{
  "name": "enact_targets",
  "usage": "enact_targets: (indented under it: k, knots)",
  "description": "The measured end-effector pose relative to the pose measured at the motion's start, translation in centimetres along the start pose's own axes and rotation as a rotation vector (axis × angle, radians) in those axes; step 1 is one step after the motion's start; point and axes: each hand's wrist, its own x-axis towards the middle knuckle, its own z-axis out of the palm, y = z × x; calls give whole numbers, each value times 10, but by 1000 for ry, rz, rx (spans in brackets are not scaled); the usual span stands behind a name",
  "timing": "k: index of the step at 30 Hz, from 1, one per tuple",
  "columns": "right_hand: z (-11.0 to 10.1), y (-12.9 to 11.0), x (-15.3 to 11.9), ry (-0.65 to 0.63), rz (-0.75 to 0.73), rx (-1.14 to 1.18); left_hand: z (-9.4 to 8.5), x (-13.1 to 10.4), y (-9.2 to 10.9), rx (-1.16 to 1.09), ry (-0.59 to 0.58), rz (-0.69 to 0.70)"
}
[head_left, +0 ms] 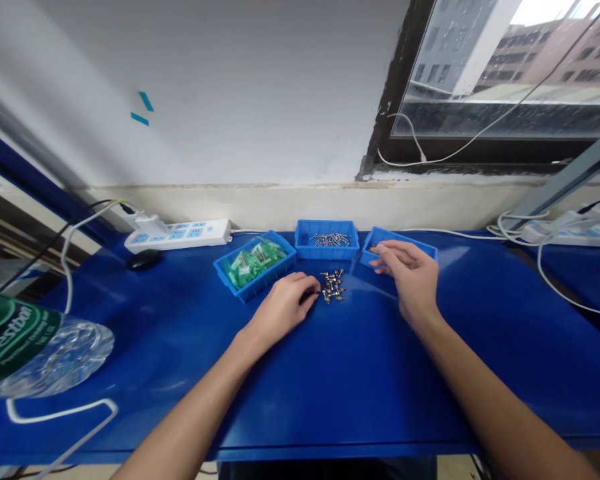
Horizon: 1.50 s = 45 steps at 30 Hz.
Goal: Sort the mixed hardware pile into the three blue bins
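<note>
Blue was the colour of the counter [340,380] in the head view, and three blue bins stood in a row at the back. Small metal bits [333,287] lay in a loose pile on the counter, in front of the middle bin [327,253]. The left hand [287,300] rested just left of the pile. Its fingers and thumb curled in close to the bits, but I could not tell if its grip had one.

The right hand [413,273] was over the right bin [387,235] and hid much of it. Its thumb and fingers were bent near each other, and I could not tell if that grip was pinched on something.

Thin metal pins [333,239] lay in the middle bin. Green packs [255,262] filled the left bin [265,283], which sat tilted at an angle to the wall [255,87]. Behind it, to the left, was a white power strip [195,232] with a black thing [145,259] in front. A big clear bottle [35,347] with a green label showed at the left edge. A window [480,107] was up on the right.
</note>
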Motion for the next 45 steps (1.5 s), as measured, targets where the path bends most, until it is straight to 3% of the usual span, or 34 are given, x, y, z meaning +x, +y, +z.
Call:
enact_targets:
  k: [4, 8, 12, 14, 20, 24, 28, 31, 33, 35, 40, 45]
  knots:
    - [3, 0, -5, -216, -13, -85, -1, 3, 5, -117, 88, -33]
    - [6, 1, -15, -454, -90, -250, 1, 5, 13, -395, 155, -98]
    - [7, 1, -23, -739, -164, -277, 1, 5, 20, -664, 134, -206]
    - [8, -1, -25, -790, -127, -241, 1, 5, 21, -742, 122, -242]
    - [8, -4, -25, -776, 43, -158, 2, 5, 22, -783, 96, -238]
    - [9, -1, -24, -677, 128, -60, -5, 4, 21, -522, 95, -148]
    - [9, -1, -18, -367, 51, -22, -21, -3, 17, 41, -16, -3]
    - [6, -1, -11, -48, -52, -3, -26, -7, 13, 180, -142, -6]
    - [3, 0, -7, 73, -58, 18, -25, -7, 10, 185, -173, 2]
    - [1, 0, -5, 84, -30, 28, -23, -5, 6, 176, -175, 26]
    - [3, -1, -7, -36, -11, -18, -18, -3, 1, 143, -160, 66]
    - [7, 0, -12, -130, -12, -26, -21, -4, 10, 152, -155, 70]
